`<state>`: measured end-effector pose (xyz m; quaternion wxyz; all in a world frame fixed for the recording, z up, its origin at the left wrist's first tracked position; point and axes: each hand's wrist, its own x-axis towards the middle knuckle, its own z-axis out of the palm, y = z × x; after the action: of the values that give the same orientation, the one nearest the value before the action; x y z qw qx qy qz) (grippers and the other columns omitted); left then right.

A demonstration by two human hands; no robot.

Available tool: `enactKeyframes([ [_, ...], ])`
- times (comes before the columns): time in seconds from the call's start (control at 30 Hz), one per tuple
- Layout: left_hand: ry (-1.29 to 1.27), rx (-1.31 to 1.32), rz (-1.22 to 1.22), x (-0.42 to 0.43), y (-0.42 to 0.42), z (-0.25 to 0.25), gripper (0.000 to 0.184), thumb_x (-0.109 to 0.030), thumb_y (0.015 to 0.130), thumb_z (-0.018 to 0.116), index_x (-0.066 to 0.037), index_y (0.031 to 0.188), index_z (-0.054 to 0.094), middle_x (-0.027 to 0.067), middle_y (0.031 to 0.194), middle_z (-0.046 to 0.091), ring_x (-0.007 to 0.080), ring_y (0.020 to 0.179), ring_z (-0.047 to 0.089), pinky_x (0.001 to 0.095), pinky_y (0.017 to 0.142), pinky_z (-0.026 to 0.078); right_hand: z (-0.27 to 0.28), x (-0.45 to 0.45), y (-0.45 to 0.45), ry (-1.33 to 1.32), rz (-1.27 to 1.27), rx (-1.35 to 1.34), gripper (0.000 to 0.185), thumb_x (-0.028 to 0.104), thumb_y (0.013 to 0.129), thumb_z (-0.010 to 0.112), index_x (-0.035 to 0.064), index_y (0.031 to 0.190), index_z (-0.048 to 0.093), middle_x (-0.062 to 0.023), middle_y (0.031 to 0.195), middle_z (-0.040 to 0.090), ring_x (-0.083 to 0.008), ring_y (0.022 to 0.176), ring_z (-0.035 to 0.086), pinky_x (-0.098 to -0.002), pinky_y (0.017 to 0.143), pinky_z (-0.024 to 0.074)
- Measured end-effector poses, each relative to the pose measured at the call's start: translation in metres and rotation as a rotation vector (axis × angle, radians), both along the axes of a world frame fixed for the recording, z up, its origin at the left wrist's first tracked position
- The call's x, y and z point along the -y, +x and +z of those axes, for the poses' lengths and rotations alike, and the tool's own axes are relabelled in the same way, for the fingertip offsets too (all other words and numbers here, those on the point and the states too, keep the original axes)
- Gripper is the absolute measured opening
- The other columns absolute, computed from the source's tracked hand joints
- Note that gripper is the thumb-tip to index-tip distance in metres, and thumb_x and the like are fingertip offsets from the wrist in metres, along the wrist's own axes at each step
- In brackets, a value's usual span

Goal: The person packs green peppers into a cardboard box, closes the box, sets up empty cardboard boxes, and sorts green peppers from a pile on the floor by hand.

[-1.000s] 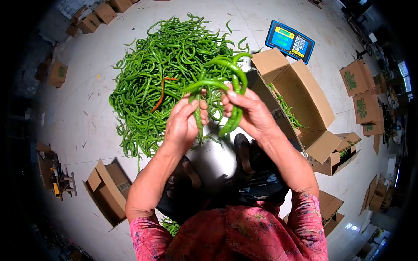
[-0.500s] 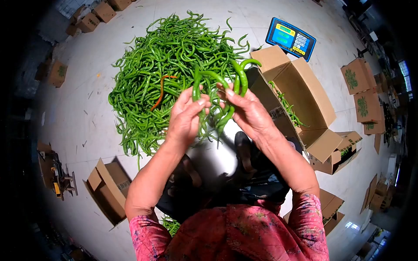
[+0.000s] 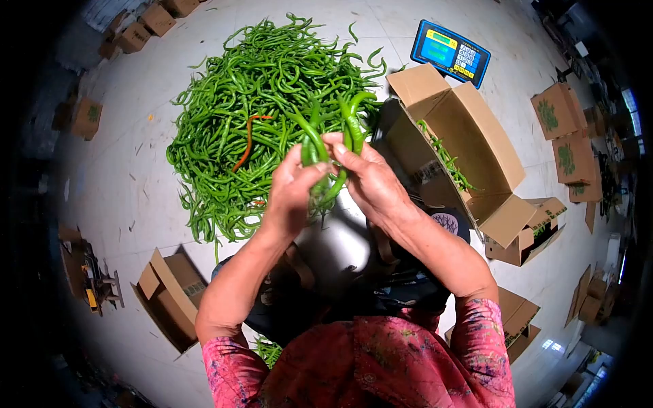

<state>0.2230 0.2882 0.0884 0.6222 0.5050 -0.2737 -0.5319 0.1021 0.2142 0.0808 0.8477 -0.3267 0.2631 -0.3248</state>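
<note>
Long green chili peppers lie in a big heap [image 3: 238, 109] on the floor in front of me, with one red chili pepper [image 3: 247, 144] on top. Over the near edge of the heap, my left hand [image 3: 291, 183] is closed round some green chili peppers [image 3: 313, 146], slightly blurred. Close beside it, my right hand [image 3: 371, 173] grips more green chili peppers [image 3: 353, 126], their curved ends sticking up past the fingers. The two hands nearly touch, and the lower ends of the peppers hang between them.
To the right stands an open cardboard box [image 3: 500, 143] with some green peppers inside. Behind it is a blue-framed scale display [image 3: 450, 54]. Another open box [image 3: 170, 299] sits at the left, and stacked cartons [image 3: 568, 139] stand far right.
My hands have come closer together, the right one moving left. The peppers they hold now stand more upright and bunched. The view has shifted slightly.
</note>
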Motion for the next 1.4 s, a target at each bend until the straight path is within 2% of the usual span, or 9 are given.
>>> enactKeyframes([
  [0.23, -0.184, -0.455, -0.092, 0.007, 0.043, -0.005, 0.049, -0.019, 0.092, 0.062, 0.003, 0.132, 0.043, -0.0006, 0.081, 0.047, 0.0062, 0.063, 0.044, 0.0265, 0.063, 0.044, 0.008, 0.009, -0.009, 0.090, -0.090, -0.042, 0.024, 0.019, 0.099, 0.052, 0.0018, 0.115, 0.054, -0.0083, 0.096, 0.062, -0.0159, 0.085, 0.057, -0.0301, 0.077, 0.0464],
  [0.33, -0.170, -0.259, -0.106, 0.007, 0.055, 0.003, 0.051, -0.017, 0.091, 0.064, 0.001, 0.134, 0.043, -0.0026, 0.074, 0.043, 0.0062, 0.058, 0.040, 0.0261, 0.058, 0.040, 0.009, 0.013, -0.020, 0.043, -0.086, -0.048, 0.025, 0.022, 0.100, 0.051, 0.0016, 0.114, 0.054, -0.0080, 0.093, 0.062, -0.0146, 0.082, 0.056, -0.0293, 0.076, 0.0462],
  [0.57, -0.218, 0.077, 0.039, 0.033, 0.062, 0.015, 0.049, -0.015, 0.088, 0.057, 0.004, 0.131, 0.044, 0.0029, 0.080, 0.052, 0.0124, 0.069, 0.051, 0.0298, 0.071, 0.049, 0.003, 0.002, -0.028, -0.062, 0.112, -0.034, 0.035, 0.022, 0.098, 0.054, 0.0014, 0.125, 0.047, -0.0079, 0.095, 0.060, -0.0124, 0.081, 0.053, -0.0267, 0.076, 0.0462],
  [0.7, -0.235, 0.477, 0.032, 0.070, 0.055, 0.064, 0.052, -0.019, 0.091, 0.059, 0.003, 0.136, 0.043, -0.0005, 0.085, 0.052, 0.0095, 0.071, 0.047, 0.0262, 0.071, 0.043, -0.028, -0.012, -0.017, -0.052, 0.247, -0.119, 0.043, 0.021, 0.099, 0.050, -0.0007, 0.134, 0.036, -0.0102, 0.100, 0.061, -0.0144, 0.084, 0.055, -0.0287, 0.072, 0.0488],
  [0.97, -0.341, 1.085, -0.535, 0.143, -0.071, 0.103, 0.046, -0.019, 0.082, 0.066, -0.003, 0.123, 0.057, 0.0030, 0.081, 0.053, 0.0117, 0.074, 0.050, 0.0264, 0.066, 0.043, -0.005, -0.024, -0.044, -0.263, 0.232, -0.040, 0.041, 0.028, 0.094, 0.048, -0.0086, 0.113, 0.043, -0.0113, 0.088, 0.055, -0.0183, 0.077, 0.054, -0.0317, 0.065, 0.0475],
  [1.07, -0.501, 1.108, -0.744, 0.170, -0.118, 0.080, 0.049, -0.021, 0.080, 0.071, 0.000, 0.122, 0.057, 0.0074, 0.094, 0.061, 0.0173, 0.086, 0.056, 0.0315, 0.079, 0.046, -0.014, -0.018, -0.047, -0.547, 0.186, -0.037, 0.034, 0.029, 0.090, 0.048, -0.0051, 0.086, 0.049, -0.0130, 0.075, 0.054, -0.0227, 0.074, 0.055, -0.0354, 0.064, 0.0454],
  [1.17, -0.697, 1.191, -0.738, 0.183, -0.141, 0.066, 0.052, -0.020, 0.079, 0.072, -0.002, 0.126, 0.057, 0.0131, 0.112, 0.064, 0.0241, 0.104, 0.061, 0.0362, 0.095, 0.046, -0.009, -0.005, -0.036, -0.439, 0.475, -0.216, 0.036, 0.033, 0.098, 0.043, -0.0028, 0.100, 0.049, -0.0137, 0.092, 0.049, -0.0224, 0.084, 0.051, -0.0355, 0.079, 0.0445],
  [1.3, -0.482, 0.978, -0.702, 0.173, -0.117, 0.094, 0.045, -0.013, 0.083, 0.068, -0.006, 0.127, 0.059, 0.0127, 0.115, 0.065, 0.0218, 0.103, 0.063, 0.0357, 0.091, 0.050, 0.010, -0.007, -0.055, -0.323, 0.344, -0.279, 0.039, 0.029, 0.092, 0.054, -0.0079, 0.099, 0.045, -0.0185, 0.092, 0.051, -0.0238, 0.085, 0.054, -0.0396, 0.075, 0.0457],
  [1.4, -0.380, 0.956, -0.497, 0.151, -0.076, 0.099, 0.040, -0.011, 0.086, 0.065, -0.003, 0.125, 0.060, 0.0119, 0.113, 0.065, 0.0191, 0.103, 0.061, 0.0319, 0.090, 0.049, 0.007, 0.002, -0.052, -0.315, 0.186, -0.264, 0.051, 0.031, 0.095, 0.050, -0.0106, 0.122, 0.040, -0.0272, 0.123, 0.047, -0.0362, 0.122, 0.042, -0.0455, 0.101, 0.0330],
])
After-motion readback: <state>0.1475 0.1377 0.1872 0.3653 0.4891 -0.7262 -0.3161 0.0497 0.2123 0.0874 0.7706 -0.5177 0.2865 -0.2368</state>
